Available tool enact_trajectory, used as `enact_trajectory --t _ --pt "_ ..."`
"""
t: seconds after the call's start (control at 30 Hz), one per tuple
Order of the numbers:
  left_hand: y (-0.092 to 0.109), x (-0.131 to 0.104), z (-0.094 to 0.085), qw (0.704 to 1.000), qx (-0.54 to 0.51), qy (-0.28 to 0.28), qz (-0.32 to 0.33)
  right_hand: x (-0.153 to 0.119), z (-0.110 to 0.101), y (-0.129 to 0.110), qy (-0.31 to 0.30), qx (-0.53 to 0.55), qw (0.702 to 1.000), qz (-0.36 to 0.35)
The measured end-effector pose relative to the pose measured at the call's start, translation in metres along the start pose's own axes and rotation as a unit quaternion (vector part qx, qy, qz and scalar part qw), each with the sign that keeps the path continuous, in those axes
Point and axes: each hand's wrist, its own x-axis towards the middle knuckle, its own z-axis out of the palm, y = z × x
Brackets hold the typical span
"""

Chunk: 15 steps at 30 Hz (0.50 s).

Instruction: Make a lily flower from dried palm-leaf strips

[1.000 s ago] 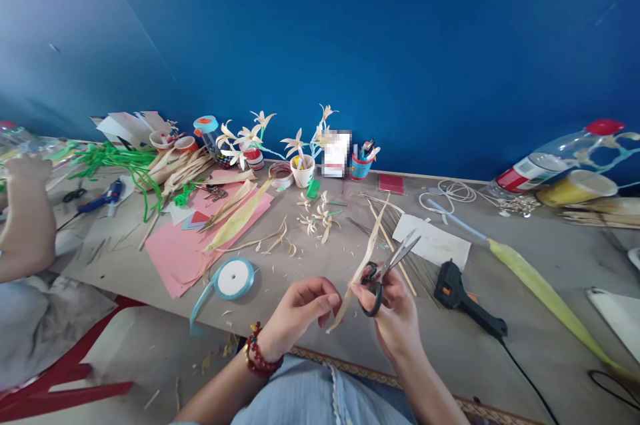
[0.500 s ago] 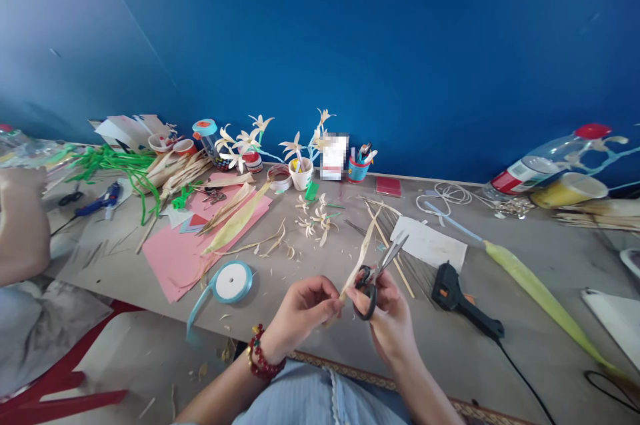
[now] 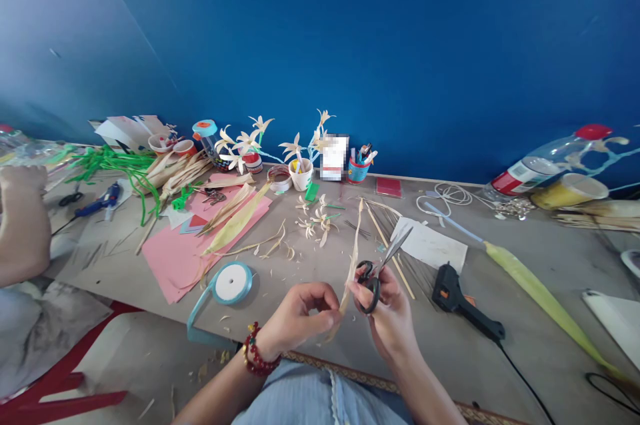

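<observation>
Black glue gun [image 3: 463, 302], ribbon spool [image 3: 231, 282]

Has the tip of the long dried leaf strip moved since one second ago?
Yes. The dried leaf strip, pinched by the left hand, now stands nearly upright; its tip swung left, away from the white paper sheet, beside the scissors in the right hand.

Two glue guns: black [image 3: 463, 305], blue [image 3: 97, 202]. One ribbon spool [image 3: 231, 282]. One scissors [image 3: 379, 266]. Two hands [image 3: 300, 315] [image 3: 390, 318].

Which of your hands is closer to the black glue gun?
Right. The right hand, holding the scissors, sits just left of the black glue gun. The left hand, pinching the dried leaf strip, is farther left.
</observation>
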Motion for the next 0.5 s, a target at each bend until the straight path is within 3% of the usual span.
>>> enact_trajectory --t 0.13,0.33,0.5 --pt "0.004 0.001 -0.002 0.999 -0.018 -0.031 -0.011 0.001 0.002 -0.003 0.002 -0.009 1.0 0.002" --pt "0.013 0.01 0.0 0.999 -0.043 0.03 0.013 0.001 0.009 -0.003 0.003 -0.038 0.999 0.008" --pt "0.013 0.016 0.0 0.998 -0.049 0.041 0.002 0.002 0.012 -0.004 0.006 -0.034 0.999 0.006"
